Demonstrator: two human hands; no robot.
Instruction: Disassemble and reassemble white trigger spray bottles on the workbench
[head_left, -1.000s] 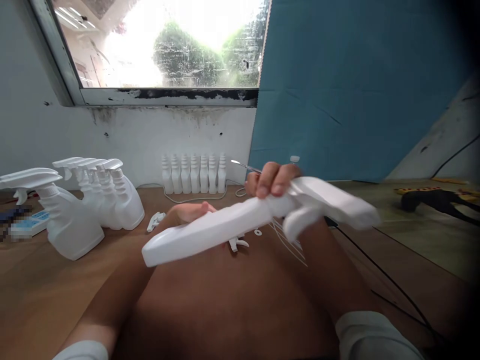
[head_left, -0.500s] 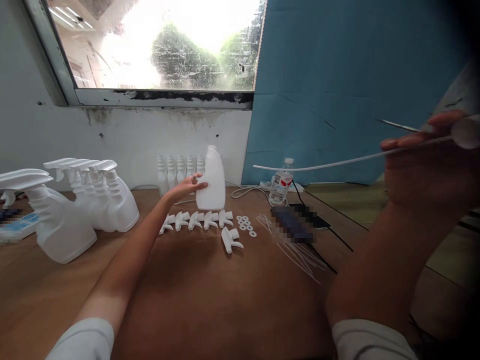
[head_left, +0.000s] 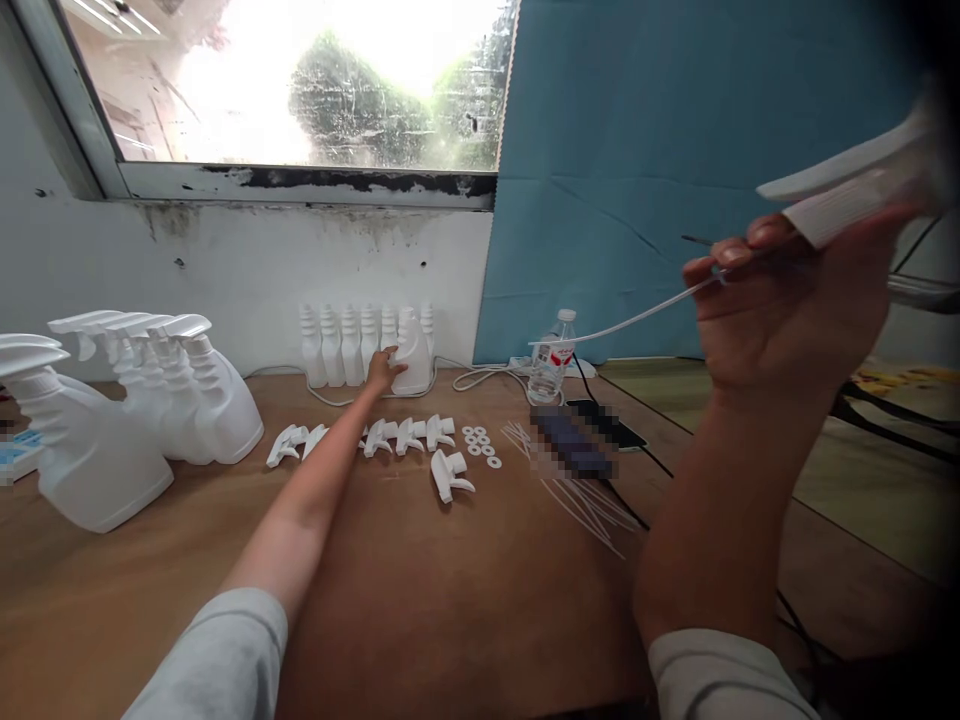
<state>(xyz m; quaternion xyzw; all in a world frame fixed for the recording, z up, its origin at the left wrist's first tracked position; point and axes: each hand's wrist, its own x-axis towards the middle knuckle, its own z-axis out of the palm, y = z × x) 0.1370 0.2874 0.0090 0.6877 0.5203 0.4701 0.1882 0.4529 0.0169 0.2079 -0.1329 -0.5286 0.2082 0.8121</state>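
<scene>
Near the centre of the frame I have the left hand (head_left: 384,372) at the left edge of a white plastic bottle with a narrow neck (head_left: 416,358), which stands upright in front of the row of slim white bottles (head_left: 330,350) along the wall; its fingers and thumb meet that edge, but I cannot tell whether they are clamped on it or only touching. At the upper right I see the right hand (head_left: 787,310) raised well above the table, its grip closed on a white plastic spray head with a ribbed collar (head_left: 836,210). A thin, curved, whitish tube (head_left: 637,322) runs leftward from those same fingers, and the tip of a slim dark rod (head_left: 697,239) pokes out beside them. On the brown tabletop (head_left: 435,600), below the left hand, I make out a line of white trigger heads (head_left: 411,437), partly hidden by the forearm, with one single white trigger head (head_left: 450,475) lying nearer. Just right of them sit small white rings (head_left: 482,440), then a spread of loose pale tubes (head_left: 589,505). A clear water bottle with a red-and-white label (head_left: 547,375) stands behind those tubes, and white spray bottles with heads fitted (head_left: 105,450) fill the left of my view.
</scene>
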